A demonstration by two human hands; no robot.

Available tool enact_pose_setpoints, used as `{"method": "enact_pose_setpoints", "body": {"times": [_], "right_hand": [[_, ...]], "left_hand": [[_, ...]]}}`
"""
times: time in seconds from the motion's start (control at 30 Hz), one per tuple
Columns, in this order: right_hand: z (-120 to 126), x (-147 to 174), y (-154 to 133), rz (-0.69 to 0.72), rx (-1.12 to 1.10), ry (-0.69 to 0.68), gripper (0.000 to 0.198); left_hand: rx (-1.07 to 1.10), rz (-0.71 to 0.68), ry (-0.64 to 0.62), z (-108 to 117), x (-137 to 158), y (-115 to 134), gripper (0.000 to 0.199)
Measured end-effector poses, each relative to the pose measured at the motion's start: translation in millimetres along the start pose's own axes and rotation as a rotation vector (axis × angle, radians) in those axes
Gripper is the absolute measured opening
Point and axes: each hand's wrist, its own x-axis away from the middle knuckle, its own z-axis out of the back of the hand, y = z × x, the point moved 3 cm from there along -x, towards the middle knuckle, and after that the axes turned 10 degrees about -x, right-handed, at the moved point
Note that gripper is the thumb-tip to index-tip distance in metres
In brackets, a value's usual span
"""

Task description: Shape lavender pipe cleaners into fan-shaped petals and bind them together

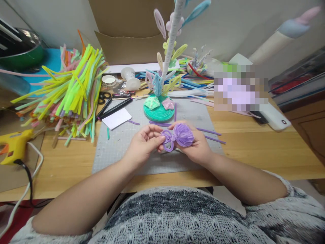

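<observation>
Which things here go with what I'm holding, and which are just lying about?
Probably part of the job:
purple fuzzy piece, held by the left hand and right hand
loose purple strips
grey mat beneath

Apparently just lying about:
white card
black pens
white spool

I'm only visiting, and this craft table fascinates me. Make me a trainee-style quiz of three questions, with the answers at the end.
1. The pompom is: A) yellow, B) purple, C) red.
2. True or false: the glue gun lies to the left of the mat.
3. Fill in: the pompom rests against the person's own ____ hand.

Key: 1. B. 2. True. 3. Right: the right hand supports it.
</observation>
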Motion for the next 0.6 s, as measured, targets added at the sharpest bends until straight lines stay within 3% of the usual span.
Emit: {"method": "enact_pose_setpoints", "body": {"times": [0.2, 0.37, 0.6], "right_hand": [[-2.6, 11.2, 15.0, -0.265, -0.104, 0.016, 0.024], [-11.7, 10.8, 9.3, -0.328, -0.436, -0.06, 0.045], [-16.1, 6.4, 11.9, -0.454, -0.561, 0.1, 0.024]], "left_hand": [[-0.214, -0.233, 0.111, -1.8, 6.4, 10.3, 0.015], [-0.384, -0.329, 0.2, -0.3, 10.9, 8.5, 0.015], [-0.675, -0.489, 0.207, -7.0, 20.7, 7.7, 0.013]]}}
